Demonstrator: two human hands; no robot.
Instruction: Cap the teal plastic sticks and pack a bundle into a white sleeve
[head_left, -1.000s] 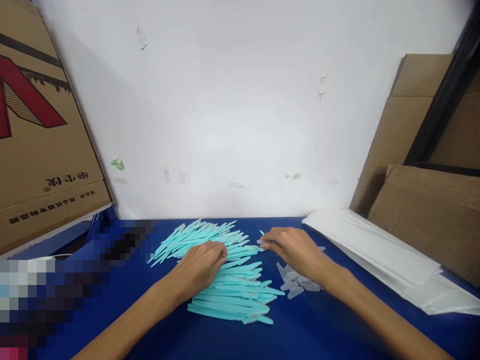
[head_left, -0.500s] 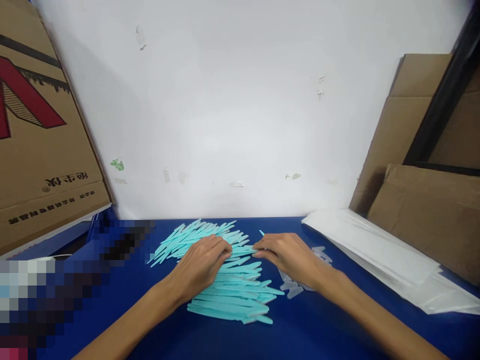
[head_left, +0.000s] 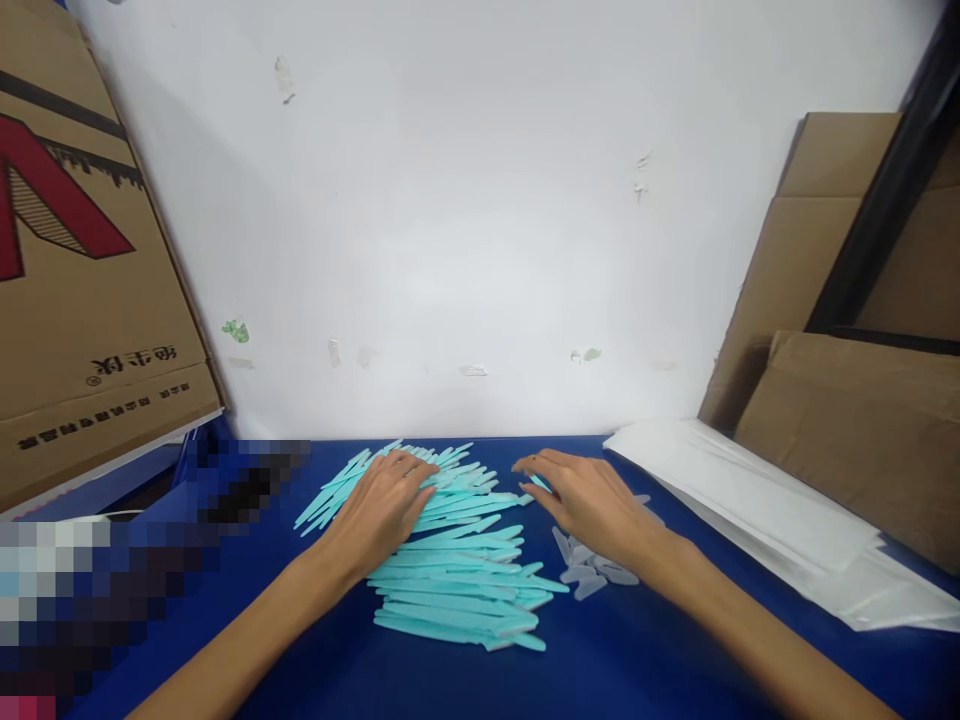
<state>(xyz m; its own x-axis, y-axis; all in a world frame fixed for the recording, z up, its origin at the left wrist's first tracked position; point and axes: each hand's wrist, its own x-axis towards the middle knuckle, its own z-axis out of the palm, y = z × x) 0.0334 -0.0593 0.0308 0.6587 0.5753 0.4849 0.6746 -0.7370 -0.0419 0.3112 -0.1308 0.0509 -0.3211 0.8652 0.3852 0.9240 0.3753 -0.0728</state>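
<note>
Slim turquoise plastic sticks (head_left: 457,610), shaped like eyebrow razors, lie in a large heap on the blue table. Over the heap's upper part is my left hand (head_left: 390,500), thumb and fingers apart, with no stick visibly gripped. To the right, my right hand (head_left: 581,495) hovers with thumb and forefinger spread. A single turquoise stick (head_left: 538,483) shows between them, apparently lying on the table; most of it is hidden. Small clear plastic pieces (head_left: 589,575), like caps, are scattered below and behind my right hand, which partly covers them.
White plastic sheets or bags (head_left: 750,500) lie folded at the right. Behind them stand cardboard pieces (head_left: 855,430). A large printed carton (head_left: 90,300) leans in at the left. A white wall (head_left: 465,250) rises at the table's back edge.
Both hands have loosened from their pinches at a stick in the heap. My left hand has moved left and my right hand slightly up, leaving that stick lying on the heap.
</note>
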